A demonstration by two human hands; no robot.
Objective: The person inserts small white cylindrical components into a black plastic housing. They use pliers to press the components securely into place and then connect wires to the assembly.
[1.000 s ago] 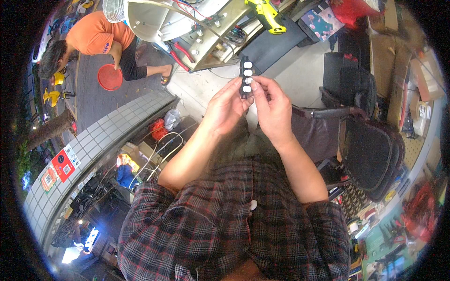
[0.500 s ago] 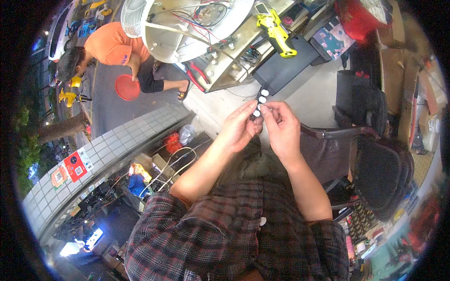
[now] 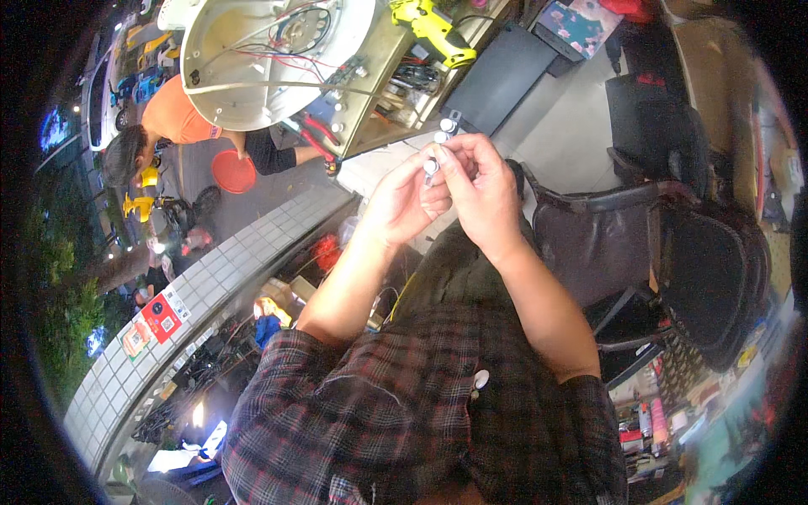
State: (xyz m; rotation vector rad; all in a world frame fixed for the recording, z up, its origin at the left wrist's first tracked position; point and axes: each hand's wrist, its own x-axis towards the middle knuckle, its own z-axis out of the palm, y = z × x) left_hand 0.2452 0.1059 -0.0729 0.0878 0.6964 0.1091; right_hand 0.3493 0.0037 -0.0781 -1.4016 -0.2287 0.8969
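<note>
A: Take the workbench (image 3: 383, 101) as reference. Left of it, what do we see?

B: A person in an orange top (image 3: 172, 118) bends beside a red disc (image 3: 233, 171). Neither belongs to us.

A: On the workbench itself?

B: The round white housing (image 3: 269, 46), open, with wiring exposed. A yellow drill (image 3: 433, 29) lies at the bench's right end.

A: Now our hands, just below the bench's near edge.

B: The left hand (image 3: 404, 198) has its fingers curled shut, pinching the lower end of the switch strip (image 3: 439, 143). The right hand (image 3: 480, 189) closes over the strip from the right, thumb and forefinger gripping it. Only its white buttons show between the fingertips.

A: What differs from one second ago?

B: Then we held the strip upright and plainly visible, a dark bar with a column of white buttons. We have since drawn both hands tighter around it and turned our head, so the bench sits closer above the hands. We judge that close finger work on the strip is under way.

A: Right of the bench?

B: A dark chair (image 3: 665, 252), well apart from the hands.
</note>
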